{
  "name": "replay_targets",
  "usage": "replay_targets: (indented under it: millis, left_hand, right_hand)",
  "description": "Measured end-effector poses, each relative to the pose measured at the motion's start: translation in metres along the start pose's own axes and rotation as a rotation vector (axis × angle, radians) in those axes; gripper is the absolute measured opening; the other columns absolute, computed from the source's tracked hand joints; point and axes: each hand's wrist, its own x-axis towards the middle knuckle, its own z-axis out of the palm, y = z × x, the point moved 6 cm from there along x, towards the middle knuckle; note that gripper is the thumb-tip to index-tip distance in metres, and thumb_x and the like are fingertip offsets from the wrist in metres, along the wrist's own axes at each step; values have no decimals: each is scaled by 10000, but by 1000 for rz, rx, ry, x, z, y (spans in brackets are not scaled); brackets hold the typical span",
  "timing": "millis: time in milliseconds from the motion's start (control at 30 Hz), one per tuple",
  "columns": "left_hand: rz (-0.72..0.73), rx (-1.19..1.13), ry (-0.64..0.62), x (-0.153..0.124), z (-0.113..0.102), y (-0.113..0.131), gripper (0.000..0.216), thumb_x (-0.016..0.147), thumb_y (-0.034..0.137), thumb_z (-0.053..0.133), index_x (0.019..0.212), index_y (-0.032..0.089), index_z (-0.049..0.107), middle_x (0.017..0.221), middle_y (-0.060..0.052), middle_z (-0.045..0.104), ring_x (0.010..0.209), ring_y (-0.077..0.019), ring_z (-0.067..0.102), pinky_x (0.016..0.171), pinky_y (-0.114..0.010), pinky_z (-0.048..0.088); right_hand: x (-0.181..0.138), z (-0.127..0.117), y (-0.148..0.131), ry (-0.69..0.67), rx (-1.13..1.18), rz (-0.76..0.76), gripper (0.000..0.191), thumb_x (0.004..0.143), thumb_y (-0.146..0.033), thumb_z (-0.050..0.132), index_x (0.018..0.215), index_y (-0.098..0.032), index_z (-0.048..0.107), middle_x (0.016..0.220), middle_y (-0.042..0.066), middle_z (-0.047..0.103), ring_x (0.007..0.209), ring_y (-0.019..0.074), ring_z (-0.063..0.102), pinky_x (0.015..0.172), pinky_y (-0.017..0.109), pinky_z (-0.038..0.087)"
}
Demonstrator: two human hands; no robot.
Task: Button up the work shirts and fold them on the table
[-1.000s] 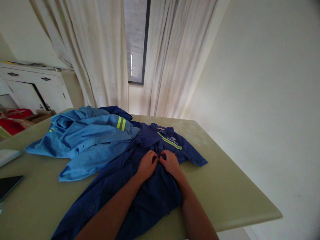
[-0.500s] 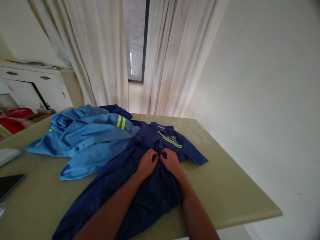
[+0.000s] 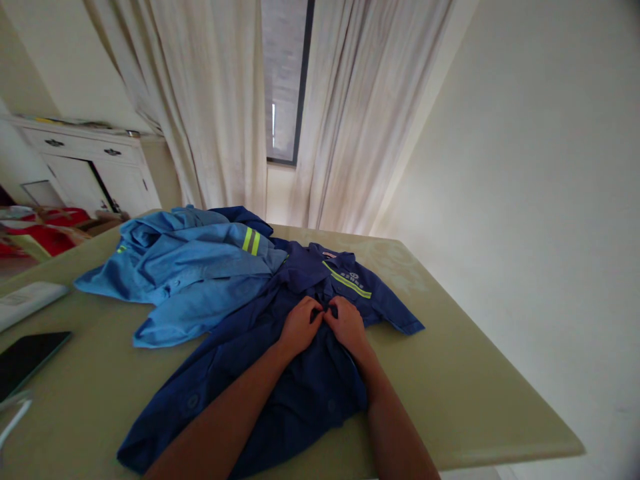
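Observation:
A navy work jacket (image 3: 235, 367) with a yellow-green reflective stripe lies spread on the table, its collar pointing away from me. My left hand (image 3: 302, 325) and my right hand (image 3: 347, 323) meet over its front, below the stripe. Both are closed, thumbs and fingertips pinching the jacket's front cloth close together. Whether a button sits between the fingertips is hidden. Buttons show on the lower part of the jacket. Against its left side lies a crumpled light blue work jacket (image 3: 200, 263) with a reflective band on one sleeve.
The table (image 3: 450, 387) has its right edge near a bare wall. At the left lie a black phone (image 3: 30, 360), a white box-like object (image 3: 30, 300) and a white cable (image 3: 15, 423). Behind stand curtains (image 3: 215, 100) and a white cabinet (image 3: 95, 160).
The view has turned a little left, so everything sits further right in the picture. Both hands stay pinched at the same place on the navy jacket.

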Motion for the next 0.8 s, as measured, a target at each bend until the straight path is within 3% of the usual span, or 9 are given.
replay_targets:
  millis: [333,467,633,800]
  left_hand:
    - [-23,50,57,-2,-1,1,131,942,174,534,1028,205,629,1066,-64,656,987,-213,643,907,-357,509]
    - [-33,56,26,-2,0,-1,163,947,148,502,1014,210,636,1045,-62,655,963,-207,640,883,-341,504]
    - [-62,103,-33,1,1,-5,224,906,66,448,859,199,622,910,-59,643,869,-203,629,804,-324,485]
    - [-55,100,-38,3,4,-7,196,925,95,450,884,210,604,918,-51,626,860,-192,617,790,-307,475]
  right_hand:
    - [4,-6,-4,78,193,-70,117,827,-211,561,883,-198,663,857,35,702,779,183,626,759,285,445]
    - [4,-6,-8,48,226,-81,136,832,-221,561,896,-192,677,844,33,705,753,177,628,728,279,443]
    - [2,-1,-11,-42,203,-97,122,831,-247,592,888,-198,689,809,26,697,730,175,614,700,275,432]
    - [3,-4,-12,19,178,-81,112,821,-249,586,869,-204,677,817,27,686,730,174,597,702,278,423]
